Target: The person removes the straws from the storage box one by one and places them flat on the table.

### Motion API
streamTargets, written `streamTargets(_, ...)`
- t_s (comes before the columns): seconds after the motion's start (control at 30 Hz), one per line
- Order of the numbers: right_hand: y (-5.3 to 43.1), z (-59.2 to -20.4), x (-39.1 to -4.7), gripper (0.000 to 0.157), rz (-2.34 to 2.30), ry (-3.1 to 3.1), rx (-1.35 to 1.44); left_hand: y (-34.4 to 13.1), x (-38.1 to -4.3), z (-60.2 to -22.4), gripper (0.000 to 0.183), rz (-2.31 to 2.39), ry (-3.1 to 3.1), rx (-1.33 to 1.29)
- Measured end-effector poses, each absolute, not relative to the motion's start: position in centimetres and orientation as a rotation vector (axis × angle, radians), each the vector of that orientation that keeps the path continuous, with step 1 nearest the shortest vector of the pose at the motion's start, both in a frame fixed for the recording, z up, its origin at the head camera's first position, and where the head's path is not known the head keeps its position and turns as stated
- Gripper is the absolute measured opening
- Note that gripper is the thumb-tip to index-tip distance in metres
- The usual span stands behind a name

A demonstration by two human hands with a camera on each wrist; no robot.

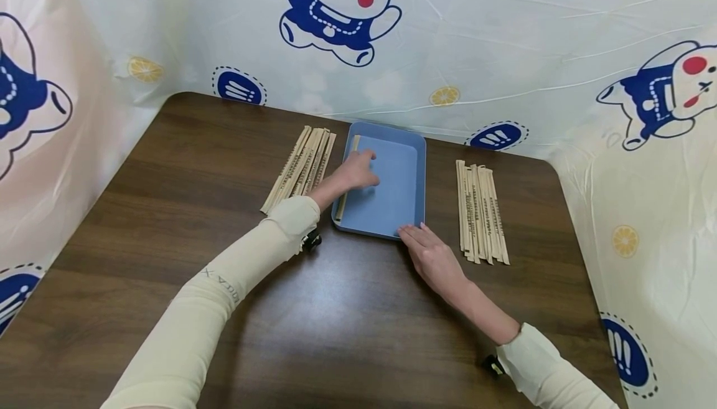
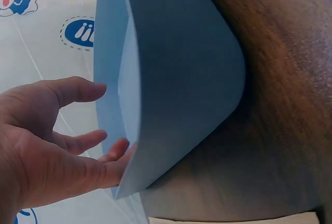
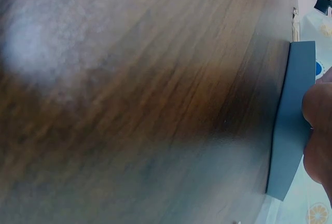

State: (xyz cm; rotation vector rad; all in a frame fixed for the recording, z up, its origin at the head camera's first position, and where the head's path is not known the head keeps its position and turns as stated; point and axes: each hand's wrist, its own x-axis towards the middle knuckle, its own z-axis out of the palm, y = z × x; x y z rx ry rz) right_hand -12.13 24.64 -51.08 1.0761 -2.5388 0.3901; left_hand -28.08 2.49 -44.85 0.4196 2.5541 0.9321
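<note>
A shallow blue tray (image 1: 392,166) lies on the table. Along the inside of its left wall is a slim paper-wrapped stick (image 1: 341,207), partly hidden by my left hand (image 1: 356,171). That hand is over the tray with loosely bent, spread fingers and nothing between them; the left wrist view shows its fingertips (image 2: 122,145) at the tray's rim. My right hand (image 1: 434,259) holds the near right corner of the tray. In the right wrist view its bent fingers (image 3: 317,105) overlap the top of the tray's outer wall (image 3: 293,125).
Several paper-wrapped sticks with printed text lie side by side in a bundle (image 1: 302,163) left of the tray. A similar bundle (image 1: 480,213) is to its right. A printed curtain (image 1: 476,42) hangs round the brown wooden table (image 1: 347,309).
</note>
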Motion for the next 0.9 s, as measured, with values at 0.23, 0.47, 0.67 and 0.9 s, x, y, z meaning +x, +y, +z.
streamTargets(0.23, 24.6, -51.0, -12.1, 0.043, 0.400, -2.536, 1.073, 2.7, -27.5, -45.2, 0.077, 1.040, 2.577, 0.342)
streamTargets(0.47, 24.6, -51.0, -12.1, 0.045, 0.386, -2.538, 1.067, 3.3, -27.4, -45.4, 0.081, 1.101, 2.600, 0.333)
streamTargets(0.67, 24.6, -51.0, -12.1, 0.044, 0.379, -2.539, 1.066, 3.8, -27.6, -45.6, 0.083, 1.100, 2.632, 0.251)
streamTargets(0.9, 24.6, -51.0, -12.2, 0.044, 0.378, -2.539, 1.061, 3.7, -27.9, -45.6, 0.085, 1.022, 2.635, 0.229)
